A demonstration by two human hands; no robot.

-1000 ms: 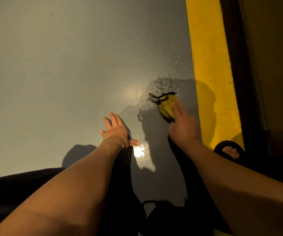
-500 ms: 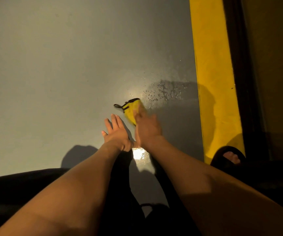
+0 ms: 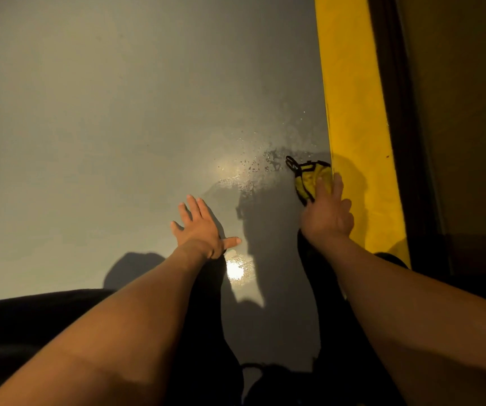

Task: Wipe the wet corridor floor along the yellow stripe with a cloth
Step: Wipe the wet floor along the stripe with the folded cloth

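A yellow cloth (image 3: 312, 178) with a dark trim and loop lies on the grey corridor floor (image 3: 118, 127), right at the inner edge of the yellow stripe (image 3: 356, 112). My right hand (image 3: 326, 213) presses on the cloth with straight fingers, covering its near part. My left hand (image 3: 202, 230) rests flat on the floor with fingers spread, about a hand's width left of the right one. Water droplets (image 3: 253, 165) and a wet sheen lie just left of the cloth.
A dark strip (image 3: 400, 127) runs along the far side of the yellow stripe, with a dim wall beyond. A bright light reflection (image 3: 236, 271) sits on the wet floor near my left wrist. My dark-clothed legs fill the bottom of the view.
My right hand slid the cloth from beside my left hand rightwards to the yellow stripe's edge. The left hand stayed planted on the floor.
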